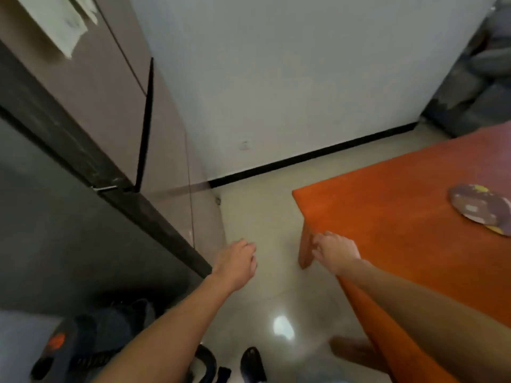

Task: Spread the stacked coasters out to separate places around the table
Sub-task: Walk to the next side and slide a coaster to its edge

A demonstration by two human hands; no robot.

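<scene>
A round purple patterned coaster (481, 211) lies on the orange table (387, 217) at the right edge of the view; I cannot tell whether more lie stacked under it. My right hand (336, 251) hovers at the table's near left edge, fingers loosely curled, holding nothing. My left hand (237, 262) hangs over the floor left of the table, fingers curled downward, holding nothing that shows. Both hands are well left of the coaster.
A tall brown and dark cabinet (96, 120) fills the left side. A white wall (290, 78) with a black skirting runs behind. Glossy tile floor (262, 222) lies between cabinet and table. Dark shoes (251, 364) and bags sit at the bottom; grey bundles (486, 84) at the upper right.
</scene>
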